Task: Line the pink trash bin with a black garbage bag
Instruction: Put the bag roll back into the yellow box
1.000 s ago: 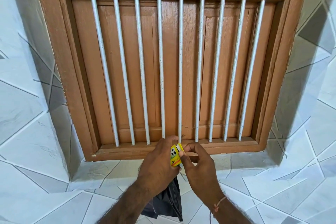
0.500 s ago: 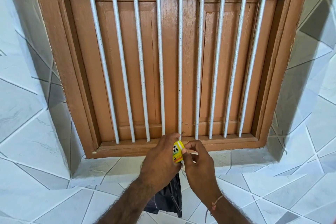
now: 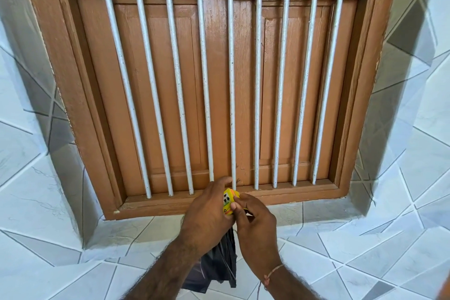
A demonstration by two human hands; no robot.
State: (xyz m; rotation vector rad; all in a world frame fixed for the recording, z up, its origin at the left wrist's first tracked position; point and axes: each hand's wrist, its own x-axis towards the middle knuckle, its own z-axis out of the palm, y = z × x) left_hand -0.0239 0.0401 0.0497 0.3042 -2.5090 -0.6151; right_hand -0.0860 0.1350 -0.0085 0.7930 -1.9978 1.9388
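The single head camera looks forward and slightly down, close to a brown wooden window (image 3: 219, 80) with white bars (image 3: 231, 90), tiled wall (image 3: 48, 202) around it.

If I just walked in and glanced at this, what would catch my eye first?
Probably the big brown wooden window with its row of white bars, filling the upper middle of the view. Below it, the left hand and right hand meet around a small yellow box, with a black garbage bag hanging beneath them. Pale tiles with diagonal lines surround it all.
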